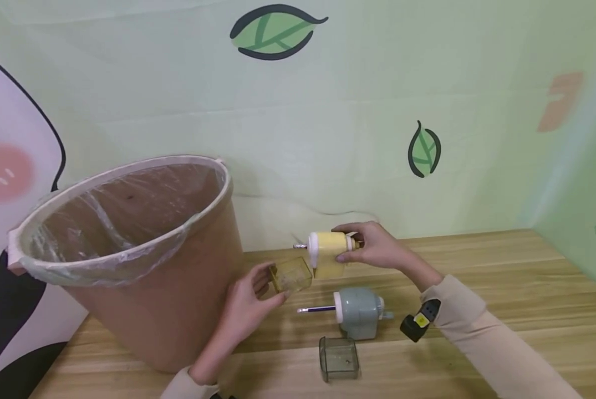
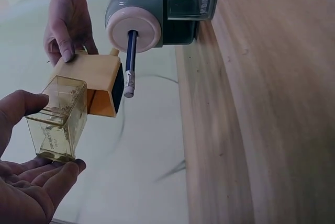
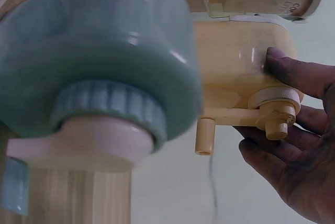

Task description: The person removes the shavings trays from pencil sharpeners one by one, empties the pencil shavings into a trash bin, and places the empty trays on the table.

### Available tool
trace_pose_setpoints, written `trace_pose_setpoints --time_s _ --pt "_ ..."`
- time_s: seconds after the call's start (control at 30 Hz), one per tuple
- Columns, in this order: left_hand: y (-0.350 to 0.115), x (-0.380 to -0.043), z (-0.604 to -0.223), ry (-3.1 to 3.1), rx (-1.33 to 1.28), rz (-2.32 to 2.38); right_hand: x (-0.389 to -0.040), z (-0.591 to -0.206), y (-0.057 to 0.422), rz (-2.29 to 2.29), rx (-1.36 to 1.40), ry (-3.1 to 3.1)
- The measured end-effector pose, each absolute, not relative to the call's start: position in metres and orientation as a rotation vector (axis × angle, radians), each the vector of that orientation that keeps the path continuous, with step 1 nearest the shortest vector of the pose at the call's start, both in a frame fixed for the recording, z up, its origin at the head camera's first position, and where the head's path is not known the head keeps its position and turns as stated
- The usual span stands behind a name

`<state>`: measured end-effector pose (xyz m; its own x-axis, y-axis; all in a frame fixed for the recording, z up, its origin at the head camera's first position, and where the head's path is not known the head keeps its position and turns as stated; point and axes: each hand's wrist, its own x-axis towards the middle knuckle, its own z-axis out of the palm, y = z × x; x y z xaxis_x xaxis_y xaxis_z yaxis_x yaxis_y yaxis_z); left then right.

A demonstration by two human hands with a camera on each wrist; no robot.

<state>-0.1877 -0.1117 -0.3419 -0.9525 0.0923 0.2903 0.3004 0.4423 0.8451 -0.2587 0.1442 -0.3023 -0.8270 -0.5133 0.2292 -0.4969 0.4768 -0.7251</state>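
My left hand (image 1: 248, 299) holds a clear yellow shavings drawer (image 1: 294, 274) between thumb and fingers. Some shavings cling inside it, as the left wrist view shows. My right hand (image 1: 377, 245) grips a yellow crank pencil sharpener (image 1: 329, 247) above the table, just right of the drawer. A pencil end sticks out of its white front, and its drawer slot (image 2: 100, 102) gapes. Below, a blue-grey sharpener (image 1: 361, 311) stands on the table with a dark blue pencil (image 1: 317, 309) in its front. A clear grey drawer (image 1: 339, 359) lies in front of it.
A large brownish-pink bin (image 1: 198, 288) lined with a clear plastic bag stands at the left, close beside my left hand. The wooden table (image 1: 517, 293) meets a pale green wall cloth (image 1: 327, 133) with printed leaves at the back.
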Motion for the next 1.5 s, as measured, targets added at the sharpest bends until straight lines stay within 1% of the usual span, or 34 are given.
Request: trace_pose_setpoints --time_s 0.47,1.5 --pt "-0.117 -0.182 -0.344 -2.511 -0.342 -1.576 -0.258 -0.314 0.133 -1.312 -0.803 2.659" --pt "-0.118 -0.174 -0.353 -2.502 -0.381 -1.672 -0.261 -0.346 0.128 -1.364 -0.724 2.605"
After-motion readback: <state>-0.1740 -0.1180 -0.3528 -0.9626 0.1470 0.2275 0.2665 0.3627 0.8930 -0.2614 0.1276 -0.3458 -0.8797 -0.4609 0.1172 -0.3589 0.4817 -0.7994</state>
